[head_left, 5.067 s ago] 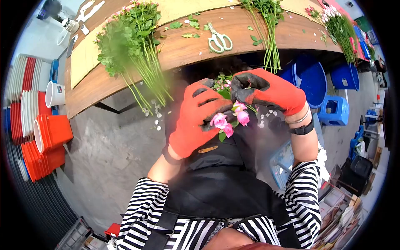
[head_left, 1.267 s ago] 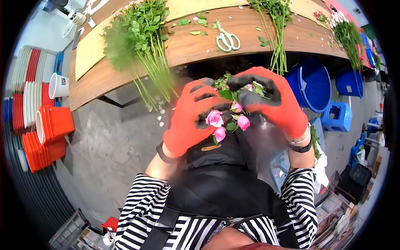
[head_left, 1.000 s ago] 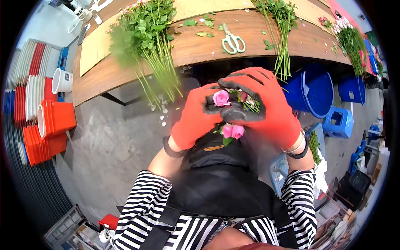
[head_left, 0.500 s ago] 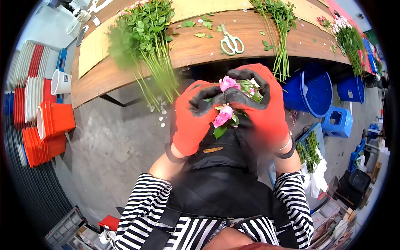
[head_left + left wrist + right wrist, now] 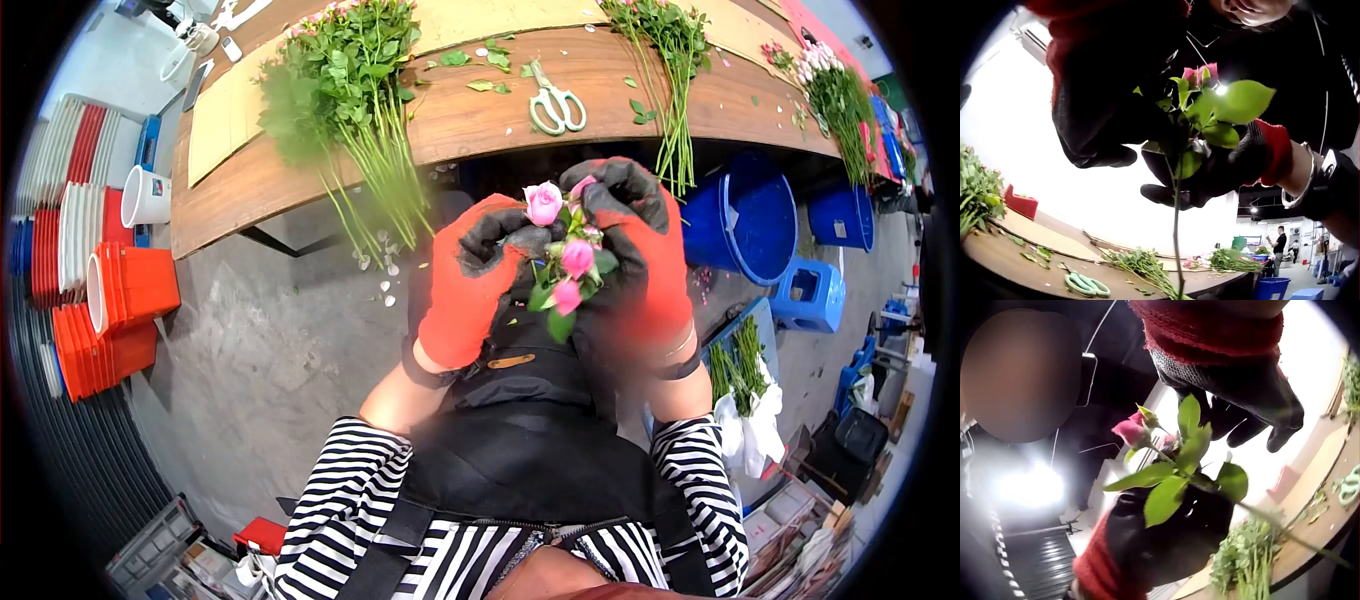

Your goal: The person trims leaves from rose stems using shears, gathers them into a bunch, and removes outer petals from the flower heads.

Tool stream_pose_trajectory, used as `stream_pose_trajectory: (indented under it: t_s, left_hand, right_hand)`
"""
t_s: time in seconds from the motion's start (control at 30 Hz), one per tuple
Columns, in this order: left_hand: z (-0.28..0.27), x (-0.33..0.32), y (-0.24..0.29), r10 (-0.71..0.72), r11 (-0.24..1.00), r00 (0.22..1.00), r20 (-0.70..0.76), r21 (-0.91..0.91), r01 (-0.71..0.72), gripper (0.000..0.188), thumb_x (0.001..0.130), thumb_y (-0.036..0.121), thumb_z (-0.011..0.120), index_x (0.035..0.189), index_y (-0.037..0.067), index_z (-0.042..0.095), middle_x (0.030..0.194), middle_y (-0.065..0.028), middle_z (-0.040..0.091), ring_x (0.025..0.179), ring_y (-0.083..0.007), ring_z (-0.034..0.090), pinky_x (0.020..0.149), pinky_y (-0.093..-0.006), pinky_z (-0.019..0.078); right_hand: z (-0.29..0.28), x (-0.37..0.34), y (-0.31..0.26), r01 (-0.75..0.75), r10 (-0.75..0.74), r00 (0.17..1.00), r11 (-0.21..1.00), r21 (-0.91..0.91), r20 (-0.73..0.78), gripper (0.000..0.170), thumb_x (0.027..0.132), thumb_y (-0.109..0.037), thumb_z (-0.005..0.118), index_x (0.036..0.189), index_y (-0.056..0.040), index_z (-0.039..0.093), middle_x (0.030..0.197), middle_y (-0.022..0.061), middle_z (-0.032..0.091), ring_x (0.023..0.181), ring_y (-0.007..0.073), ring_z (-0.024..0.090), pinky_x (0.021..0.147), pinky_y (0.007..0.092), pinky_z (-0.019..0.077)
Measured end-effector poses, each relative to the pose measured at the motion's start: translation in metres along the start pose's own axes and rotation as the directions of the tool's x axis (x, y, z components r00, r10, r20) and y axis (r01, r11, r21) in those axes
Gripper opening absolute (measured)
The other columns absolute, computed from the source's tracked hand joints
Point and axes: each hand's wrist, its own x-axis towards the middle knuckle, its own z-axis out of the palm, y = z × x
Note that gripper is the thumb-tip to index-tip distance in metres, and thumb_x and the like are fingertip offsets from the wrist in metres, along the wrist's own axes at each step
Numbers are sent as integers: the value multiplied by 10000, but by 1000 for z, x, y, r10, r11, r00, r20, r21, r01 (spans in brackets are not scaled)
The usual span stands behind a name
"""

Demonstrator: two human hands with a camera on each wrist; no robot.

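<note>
Both hands wear red gloves with black palms, in front of the black apron. My left hand [image 5: 475, 265] pinches a small spray of pink roses [image 5: 577, 258] with thumb and fingers, and one bloom stands just above the thumb. The right hand [image 5: 640, 240] is at the right side of the spray, its fingers curled and a bit of pink rose at its fingertips. In the left wrist view a thin green stem [image 5: 1176, 237] runs down from the leaves. The right wrist view shows leaves [image 5: 1166, 494] over the left palm, with a pink bud beside them.
A wooden table [image 5: 470, 125] ahead bears rose bunches [image 5: 350, 90], green-handled scissors [image 5: 556, 105] and loose leaves. Blue buckets [image 5: 740, 220] and a blue stool [image 5: 806, 295] stand at the right. Nearby lies a white-wrapped stem bundle [image 5: 742, 380]. Orange bins [image 5: 130, 300] are at the left.
The right hand, which covered part of the roses a second ago, has drawn slightly right, uncovering more blooms. The left hand keeps its hold while the spray has turned and spread between the hands.
</note>
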Motion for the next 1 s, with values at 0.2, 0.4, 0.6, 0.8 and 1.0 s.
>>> stream_pose_trajectory:
  t_s: [0.2,0.4,0.6,0.8,1.0]
  left_hand:
    - [-8,4,-1,179,941,977,118,269,-205,240,847,149,635,968,-58,644,980,-74,627,898,-143,585,832,-277,459]
    - [-11,3,6,224,832,952,207,468,-297,289,695,43,701,981,14,682,964,-111,634,887,-300,598,826,-371,482]
    - [-18,7,16,264,568,838,477,625,-535,346,663,235,757,914,11,677,910,-107,631,866,-307,590,795,-395,490]
    - [-16,3,21,190,832,883,429,407,-377,314,699,35,685,1013,50,692,963,-88,647,966,-303,593,887,-401,470]
    - [-16,-1,13,24,997,982,187,72,-38,287,840,-11,522,1103,-49,627,1028,-58,625,987,-133,579,889,-277,453]
  right_hand:
    - [-2,5,-34,292,-166,942,832,-471,291,457,735,-41,740,1184,-53,652,1193,62,640,1107,206,575,961,330,430]
    - [-2,10,-63,705,-125,708,171,-688,695,427,651,-193,800,1056,-128,683,1101,60,646,1085,296,561,1046,429,349]
    - [-16,15,-50,619,-44,758,362,-696,651,336,678,-166,770,983,-76,662,1053,69,647,1011,251,593,922,365,440]
    - [-25,37,-28,-47,248,866,905,-422,434,366,779,-47,637,1141,8,633,1026,78,676,954,126,607,870,265,463]
    - [-9,8,-33,-10,144,923,937,-350,358,410,788,-8,632,1198,12,624,1144,98,670,1057,146,603,946,300,462]
